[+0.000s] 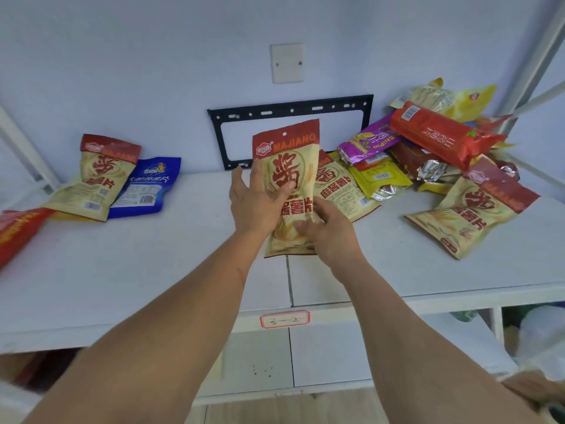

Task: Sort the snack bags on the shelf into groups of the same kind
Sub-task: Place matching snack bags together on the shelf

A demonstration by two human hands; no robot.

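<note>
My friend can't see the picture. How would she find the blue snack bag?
Look at the white shelf, on its left side by the wall. The blue bag leans there, tucked beside a cream-and-red bag. It is the only blue bag; the others are cream, red, yellow or purple.

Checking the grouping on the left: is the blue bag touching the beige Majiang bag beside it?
Touching. In the head view the beige Majiang bag overlaps the left edge of the blue bag, with no gap between them.
</note>
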